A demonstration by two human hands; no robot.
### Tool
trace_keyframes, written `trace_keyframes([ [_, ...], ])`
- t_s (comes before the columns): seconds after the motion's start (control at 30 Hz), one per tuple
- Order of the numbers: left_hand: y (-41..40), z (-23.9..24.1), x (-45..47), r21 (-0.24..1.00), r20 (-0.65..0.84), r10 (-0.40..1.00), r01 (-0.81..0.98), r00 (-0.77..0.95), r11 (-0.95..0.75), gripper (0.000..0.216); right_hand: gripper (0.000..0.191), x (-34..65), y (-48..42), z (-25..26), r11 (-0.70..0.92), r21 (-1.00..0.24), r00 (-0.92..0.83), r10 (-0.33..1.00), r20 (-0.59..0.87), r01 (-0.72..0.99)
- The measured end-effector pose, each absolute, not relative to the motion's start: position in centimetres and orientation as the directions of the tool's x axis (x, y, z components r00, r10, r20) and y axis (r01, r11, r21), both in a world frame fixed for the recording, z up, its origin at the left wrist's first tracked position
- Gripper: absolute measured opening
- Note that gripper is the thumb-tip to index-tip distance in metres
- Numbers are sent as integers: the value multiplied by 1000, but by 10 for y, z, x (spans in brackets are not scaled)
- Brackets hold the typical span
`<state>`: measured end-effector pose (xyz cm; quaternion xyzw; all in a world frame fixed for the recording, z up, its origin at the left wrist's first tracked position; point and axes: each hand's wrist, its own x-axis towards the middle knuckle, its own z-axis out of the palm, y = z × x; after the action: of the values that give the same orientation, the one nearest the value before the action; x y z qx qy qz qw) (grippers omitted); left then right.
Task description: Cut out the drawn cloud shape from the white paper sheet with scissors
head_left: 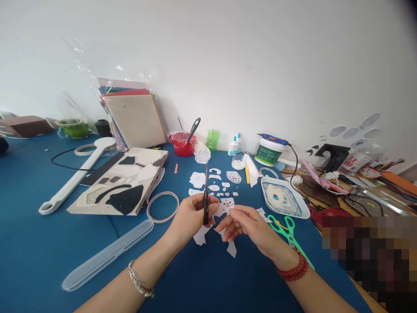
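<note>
My left hand (192, 215) is closed round a slim black craft tool (206, 195) that stands upright, its thin tip pointing away from me. My right hand (243, 226) pinches a small white paper cutout (226, 205) with a printed face, held just right of the tool. Both hands hover over the blue table (39, 243). White paper scraps (231, 248) lie under the hands. More small white cutouts (213, 182) are spread beyond them.
Green scissors (286, 232) lie right of my right hand, with a patterned rectangular plate (285, 198) behind. A tape ring (163, 207), a clear long case (107, 256), a foam board (120, 182), glue bottles (235, 145), a white tub (269, 151) and a red bowl (183, 144) stand around.
</note>
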<state>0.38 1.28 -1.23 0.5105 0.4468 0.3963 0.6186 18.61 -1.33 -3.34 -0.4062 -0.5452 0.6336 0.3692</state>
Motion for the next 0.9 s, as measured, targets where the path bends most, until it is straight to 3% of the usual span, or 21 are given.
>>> trace_keyframes([
  [0.23,14,-18,5,986,-139,943,-44,301,159,18,37,188,-12,-30,-162,-987,-408,901,-148,1],
  [0.47,12,-13,6,984,-168,934,-5,314,178,19,29,205,-6,-22,45,-966,-212,977,-11,256],
  [0.63,17,-7,-2,992,-125,980,-15,156,128,27,29,215,0,-20,74,-949,-95,994,47,306],
  [0.8,21,-4,-6,995,-77,996,-56,41,79,34,29,201,-3,-27,69,-906,-219,975,-27,418],
  [0.9,20,-2,-3,995,-77,996,-56,48,79,34,25,207,-4,-28,96,-825,-191,981,-15,557],
])
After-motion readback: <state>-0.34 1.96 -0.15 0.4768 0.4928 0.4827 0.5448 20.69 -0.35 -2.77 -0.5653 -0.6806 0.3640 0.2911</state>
